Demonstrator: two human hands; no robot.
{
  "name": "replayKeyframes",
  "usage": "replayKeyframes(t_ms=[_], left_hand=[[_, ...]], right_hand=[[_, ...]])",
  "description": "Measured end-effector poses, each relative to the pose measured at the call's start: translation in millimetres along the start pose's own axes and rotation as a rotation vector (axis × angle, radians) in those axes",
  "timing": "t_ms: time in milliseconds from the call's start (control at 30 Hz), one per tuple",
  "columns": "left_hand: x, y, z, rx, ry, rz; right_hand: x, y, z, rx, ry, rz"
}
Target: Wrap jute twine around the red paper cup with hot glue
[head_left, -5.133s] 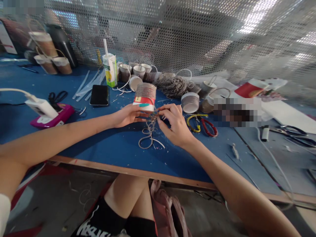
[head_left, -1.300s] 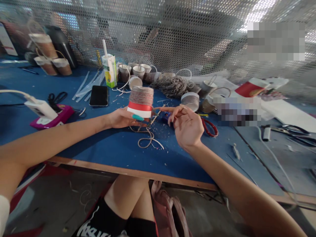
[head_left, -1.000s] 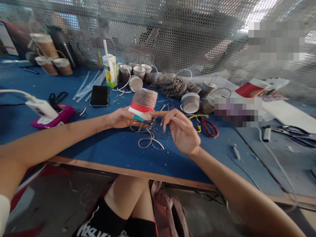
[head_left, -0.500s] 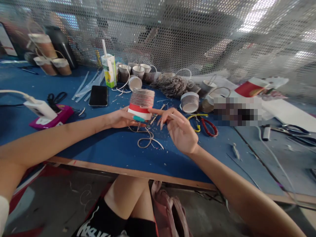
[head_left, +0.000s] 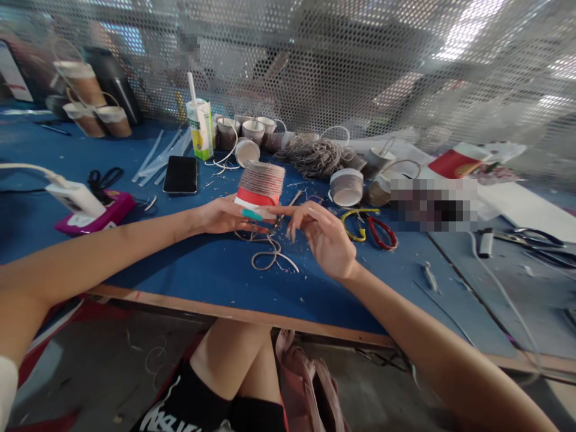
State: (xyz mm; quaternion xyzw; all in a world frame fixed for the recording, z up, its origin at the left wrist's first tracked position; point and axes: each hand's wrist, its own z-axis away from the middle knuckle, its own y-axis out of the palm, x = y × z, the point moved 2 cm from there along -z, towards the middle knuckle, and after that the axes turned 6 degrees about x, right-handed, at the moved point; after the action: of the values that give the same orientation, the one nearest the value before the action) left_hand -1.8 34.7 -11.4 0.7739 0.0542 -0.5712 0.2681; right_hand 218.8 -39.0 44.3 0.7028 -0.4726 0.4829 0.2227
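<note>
A red and white paper cup [head_left: 257,198], wound with grey cord around its upper part in the view, is held in my left hand [head_left: 225,216], whose fingers wrap its lower end. A teal patch shows on the cup side or finger there. My right hand [head_left: 326,237] is just right of the cup, palm turned up, with its index finger reaching to the cup's lower edge and the other fingers apart and partly curled. A loose loop of cord [head_left: 265,259] lies on the blue table [head_left: 202,270] below the cup.
Behind the cup are a tangled cord pile [head_left: 317,157], several small cups and a drink carton [head_left: 200,129]. A phone [head_left: 180,174] and purple power strip [head_left: 94,215] lie left. Red-and-yellow-handled pliers [head_left: 381,233] and scissors [head_left: 540,237] lie right.
My right index finger has moved down slightly, from the cord's lower edge to the cup's white end. The cup has tilted a little in my left hand.
</note>
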Motion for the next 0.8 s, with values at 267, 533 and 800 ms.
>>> replayKeyframes(t_ms=[267,533,800], left_hand=[[10.2,-7.1,-3.1,-0.289,0.016,-0.031],[4.1,0.0,-2.2,-0.348,0.034,0.005],[-1.9,-1.7,1.0,-0.238,-0.004,0.010]], right_hand=[[-3.7,-3.4,3.8,0.164,0.023,0.210],[25.1,-66.8,-12.1,-0.095,0.275,1.206],[5.0,-58.4,-11.0,0.401,0.803,1.515]])
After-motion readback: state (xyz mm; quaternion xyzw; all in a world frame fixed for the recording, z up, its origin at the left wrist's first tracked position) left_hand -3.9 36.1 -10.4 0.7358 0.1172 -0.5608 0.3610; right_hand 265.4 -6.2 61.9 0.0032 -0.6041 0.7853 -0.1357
